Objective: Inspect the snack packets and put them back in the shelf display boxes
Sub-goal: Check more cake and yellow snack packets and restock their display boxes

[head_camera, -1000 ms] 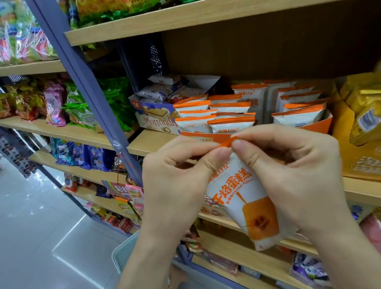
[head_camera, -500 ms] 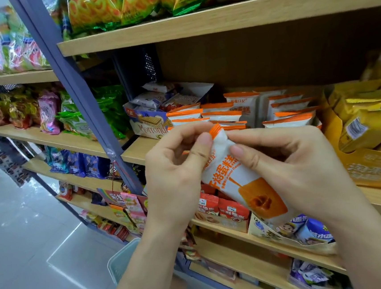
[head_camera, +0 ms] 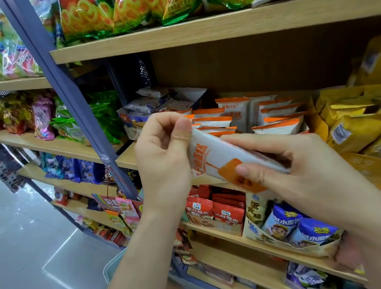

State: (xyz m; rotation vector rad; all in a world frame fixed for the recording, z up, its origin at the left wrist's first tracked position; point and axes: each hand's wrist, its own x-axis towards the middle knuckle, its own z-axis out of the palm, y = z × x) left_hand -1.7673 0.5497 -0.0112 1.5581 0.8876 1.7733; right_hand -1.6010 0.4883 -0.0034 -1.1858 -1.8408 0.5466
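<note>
The shelving unit fills most of what I see. Its top wooden board (head_camera: 197, 30) runs across above my hands, and a tall dark gap stands between its underside and the goods on the middle shelf (head_camera: 125, 156). That is the open room over the rows. The pale glossy floor (head_camera: 18, 230) of the aisle spreads out to my left, and a slanting blue upright (head_camera: 63, 86) divides this bay from the next. A pale basket rim (head_camera: 112, 266) shows low down by my left forearm. On the middle shelf, gold packets (head_camera: 357, 128) crowd the right side. Orange-topped white packets (head_camera: 275, 117) stand upright in close rows at the centre, and an opened wafer box (head_camera: 134, 124) sits just to their left. Red packets in a display box (head_camera: 214, 212) stand on the shelf below. My right hand (head_camera: 303, 170) grips the lower end of the snack packet (head_camera: 211, 151), thumb pressed on its orange patch and fingers stretched along its back edge. My left hand (head_camera: 163, 161) pinches the packet's upper end between the thumb and curled fingers. The packet hangs in the air in front of the middle shelf's front edge. It is tilted with its high end to the left, just before the nearest row of its own kind and not in any box.
</note>
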